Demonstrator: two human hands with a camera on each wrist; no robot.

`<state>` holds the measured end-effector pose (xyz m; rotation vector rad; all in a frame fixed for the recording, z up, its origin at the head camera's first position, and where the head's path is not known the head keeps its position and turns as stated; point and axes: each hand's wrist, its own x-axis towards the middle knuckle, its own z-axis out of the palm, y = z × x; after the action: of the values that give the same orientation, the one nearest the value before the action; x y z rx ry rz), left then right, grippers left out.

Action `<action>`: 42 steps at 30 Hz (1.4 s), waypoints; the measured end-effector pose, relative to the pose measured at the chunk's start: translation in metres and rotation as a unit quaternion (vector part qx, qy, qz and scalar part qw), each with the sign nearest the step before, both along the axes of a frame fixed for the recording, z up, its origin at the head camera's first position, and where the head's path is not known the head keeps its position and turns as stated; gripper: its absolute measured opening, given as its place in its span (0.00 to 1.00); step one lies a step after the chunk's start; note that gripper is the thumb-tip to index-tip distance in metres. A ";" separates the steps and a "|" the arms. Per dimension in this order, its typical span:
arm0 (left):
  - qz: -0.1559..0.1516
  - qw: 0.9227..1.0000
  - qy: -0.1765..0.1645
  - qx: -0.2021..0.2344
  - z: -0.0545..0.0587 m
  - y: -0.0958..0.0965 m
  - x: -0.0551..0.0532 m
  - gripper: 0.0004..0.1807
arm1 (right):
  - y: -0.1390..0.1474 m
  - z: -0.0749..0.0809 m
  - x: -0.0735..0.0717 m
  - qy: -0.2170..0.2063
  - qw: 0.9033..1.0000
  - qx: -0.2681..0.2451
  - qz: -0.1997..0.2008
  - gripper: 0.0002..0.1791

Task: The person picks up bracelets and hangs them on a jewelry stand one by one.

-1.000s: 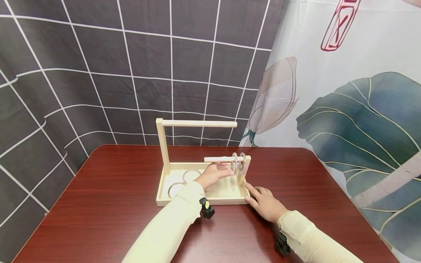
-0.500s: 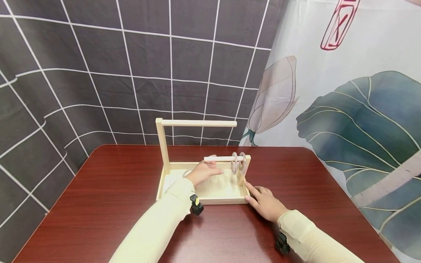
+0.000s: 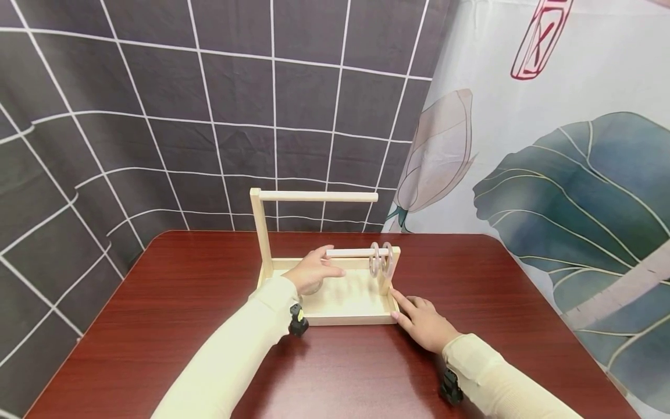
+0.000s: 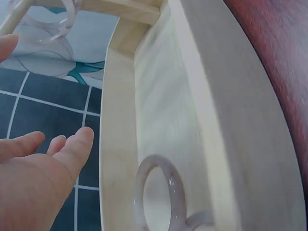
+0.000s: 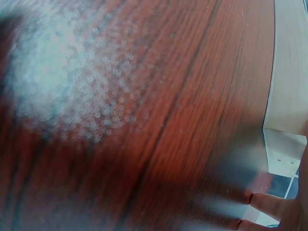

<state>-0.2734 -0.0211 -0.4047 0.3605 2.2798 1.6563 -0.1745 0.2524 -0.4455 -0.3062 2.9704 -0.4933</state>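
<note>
A person's left hand [image 3: 311, 272] is by the free end of the low white rod [image 3: 356, 253]. Its grip is spread wide, with a big gap between thumb and fingers, and it has hold of nothing. You cannot tell if a fingertip touches the rod.

Two pale, shiny rings [image 3: 377, 265] hang on the rod, near the short post [image 3: 390, 272] that holds it up. In the left wrist view, one more ring [image 4: 177, 195] is in the wooden tray [image 3: 345, 320], and a bit of another ring [image 4: 199, 219] shows just beside it.

The right hand [image 3: 425, 325] is at the near right corner of the tray. Its grip is loose: the fingers reach out and rest on the wood, but they do not curl around it.

At the tray's left end, a tall post [image 3: 262, 233] holds a long rod [image 3: 319, 196] up high. The tray sits on a shiny red-brown counter [image 3: 183, 291].

Behind are a dark cloth [image 3: 235, 87] with white lines and a white cloth [image 3: 497, 87] with a big leaf [image 3: 576, 174]. A red boxed mark [image 3: 541, 43] looks like writing, but its top is cut off and you cannot read it. The black wrist box [image 3: 298, 320] has a tiny yellow spot, too small to read.
</note>
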 end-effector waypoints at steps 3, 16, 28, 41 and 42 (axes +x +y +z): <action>-0.002 0.998 0.020 -0.054 0.003 -0.005 0.000 0.45 | 0.000 0.000 0.000 -0.003 1.000 -0.001 -0.002 0.32; -0.034 0.988 0.033 -0.148 0.002 -0.024 -0.002 0.50 | 0.000 0.001 0.000 -0.003 1.000 0.000 0.001 0.32; -0.086 0.959 0.123 -0.241 0.000 -0.041 -0.003 0.51 | 0.000 0.000 0.000 -0.008 1.000 0.000 -0.005 0.33; -0.126 0.925 0.192 -0.303 0.010 -0.056 0.012 0.46 | -0.002 0.001 0.000 -0.003 1.000 -0.003 -0.007 0.32; -0.129 0.924 0.194 -0.303 0.010 -0.057 0.013 0.46 | -0.002 0.000 0.000 -0.002 1.000 -0.003 -0.006 0.32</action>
<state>-0.2609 -0.0782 -0.3949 0.8430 2.7267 0.7354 -0.1749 0.2509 -0.4453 -0.2874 2.9684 -0.5046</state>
